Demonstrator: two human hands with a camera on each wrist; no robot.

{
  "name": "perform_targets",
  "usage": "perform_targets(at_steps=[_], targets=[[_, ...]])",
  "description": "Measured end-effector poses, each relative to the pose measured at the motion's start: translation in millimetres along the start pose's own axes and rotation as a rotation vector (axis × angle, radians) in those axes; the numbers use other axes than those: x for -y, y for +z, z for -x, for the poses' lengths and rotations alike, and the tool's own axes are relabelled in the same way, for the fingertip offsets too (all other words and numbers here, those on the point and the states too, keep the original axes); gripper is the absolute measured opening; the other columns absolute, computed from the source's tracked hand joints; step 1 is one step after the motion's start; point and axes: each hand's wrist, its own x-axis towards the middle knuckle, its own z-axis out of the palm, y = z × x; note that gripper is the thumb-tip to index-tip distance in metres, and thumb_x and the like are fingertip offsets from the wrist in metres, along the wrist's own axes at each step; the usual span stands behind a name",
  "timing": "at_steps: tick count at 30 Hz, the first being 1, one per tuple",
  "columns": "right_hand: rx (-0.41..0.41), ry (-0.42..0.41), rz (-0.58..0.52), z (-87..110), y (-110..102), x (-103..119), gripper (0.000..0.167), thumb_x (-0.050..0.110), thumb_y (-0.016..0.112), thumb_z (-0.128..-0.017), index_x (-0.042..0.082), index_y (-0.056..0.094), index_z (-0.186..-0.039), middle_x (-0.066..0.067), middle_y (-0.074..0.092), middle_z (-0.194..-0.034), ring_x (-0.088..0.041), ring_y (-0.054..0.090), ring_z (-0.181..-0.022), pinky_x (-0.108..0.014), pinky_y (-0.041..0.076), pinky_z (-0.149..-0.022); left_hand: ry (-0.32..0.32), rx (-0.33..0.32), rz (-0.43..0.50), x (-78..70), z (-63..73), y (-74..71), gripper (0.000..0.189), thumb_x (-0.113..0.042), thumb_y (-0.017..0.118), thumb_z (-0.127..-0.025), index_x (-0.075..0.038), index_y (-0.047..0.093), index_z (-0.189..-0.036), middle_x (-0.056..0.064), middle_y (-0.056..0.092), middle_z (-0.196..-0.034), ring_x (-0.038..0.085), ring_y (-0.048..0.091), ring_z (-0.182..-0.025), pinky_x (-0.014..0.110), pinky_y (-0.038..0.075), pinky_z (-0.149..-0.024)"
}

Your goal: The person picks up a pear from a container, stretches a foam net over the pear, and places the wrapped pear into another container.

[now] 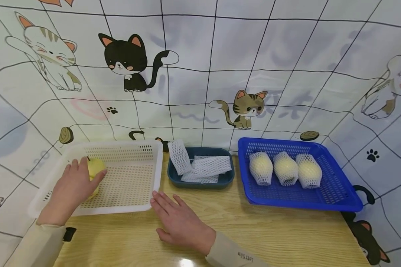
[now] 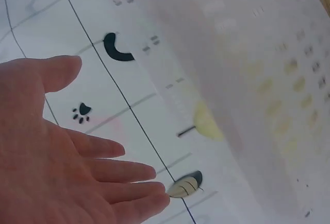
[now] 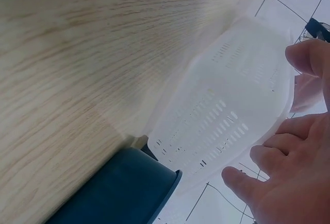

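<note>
My left hand (image 1: 74, 185) is over the left end of a white plastic basket (image 1: 133, 208), beside a yellow-green pear (image 1: 97, 167) with a dark stem. Part of a second yellow fruit (image 1: 95, 193) shows below the thumb. In the left wrist view the left hand's fingers (image 2: 124, 171) are extended with nothing in them, and the pear (image 2: 207, 123) peeks over the basket wall. My right hand (image 1: 183, 224) has its fingertips at the basket's front right corner, fingers extended; whether they press it I cannot tell.
A dark teal tray (image 1: 202, 185) with several white foam net sleeves (image 1: 208, 167) stands mid-table. To the right, a blue basket (image 1: 294, 202) holds three pears in foam nets (image 1: 261, 168). Behind hangs a cat-patterned cloth (image 1: 194, 85). The wooden table (image 1: 270, 233) extends in front.
</note>
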Motion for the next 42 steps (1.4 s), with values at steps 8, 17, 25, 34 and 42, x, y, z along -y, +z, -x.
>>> perform_targets(at_steps=[8, 17, 25, 34, 42], targets=[[-0.011, -0.009, 0.012, -0.4, 1, 0, 0.08, 0.048, 0.058, -0.103, 0.006, 0.026, -0.164, -0.011, 0.016, -0.172, -0.021, 0.02, -0.156, -0.045, 0.032, -0.12, -0.067, 0.178, -0.022, 38.4, -14.5, -9.9, 0.07, -0.038, 0.053, -0.106, 0.031, 0.043, -0.112, 0.048, 0.05, -0.094, 0.059, 0.055, -0.083, 0.064, 0.048, -0.071], [-0.012, -0.016, 0.005, 0.9, 1, 2, 0.081, 0.047, 0.06, -0.102, 0.004, 0.028, -0.162, -0.013, 0.019, -0.171, -0.022, 0.023, -0.155, -0.045, 0.034, -0.119, -0.114, 0.456, -0.002, 54.4, -25.2, -0.8, 0.075, -0.054, 0.049, -0.104, 0.019, 0.046, -0.091, 0.018, 0.046, -0.072, 0.02, 0.043, -0.056, 0.038, 0.04, -0.056], [-0.011, -0.017, 0.0, 2.7, 1, 1, 0.081, 0.047, 0.061, -0.101, 0.004, 0.029, -0.162, -0.013, 0.02, -0.17, -0.022, 0.024, -0.155, -0.045, 0.035, -0.119, -0.094, 0.502, -0.074, 48.2, -37.9, 8.4, 0.056, -0.047, 0.055, -0.102, -0.001, 0.057, -0.069, 0.012, 0.05, -0.069, 0.02, 0.044, -0.059, 0.04, 0.044, -0.059], [-0.006, -0.031, 0.0, -1.0, 1, 2, 0.083, 0.048, 0.061, -0.101, 0.004, 0.027, -0.163, -0.013, 0.019, -0.171, -0.022, 0.022, -0.156, -0.044, 0.036, -0.119, -0.171, 0.548, -0.079, 51.5, -40.4, 5.4, 0.073, -0.062, 0.051, -0.1, 0.009, 0.069, -0.094, 0.026, 0.062, -0.091, 0.034, 0.058, -0.079, 0.052, 0.051, -0.074], [0.02, -0.027, 0.005, -1.9, -3, 3, 0.082, 0.048, 0.061, -0.102, 0.005, 0.026, -0.163, -0.011, 0.016, -0.172, -0.02, 0.02, -0.156, -0.043, 0.034, -0.119, -0.219, 0.577, -0.038, 56.2, -40.7, 7.2, 0.084, -0.07, 0.046, -0.098, 0.011, 0.063, -0.1, 0.029, 0.062, -0.098, 0.038, 0.059, -0.084, 0.052, 0.05, -0.075]])
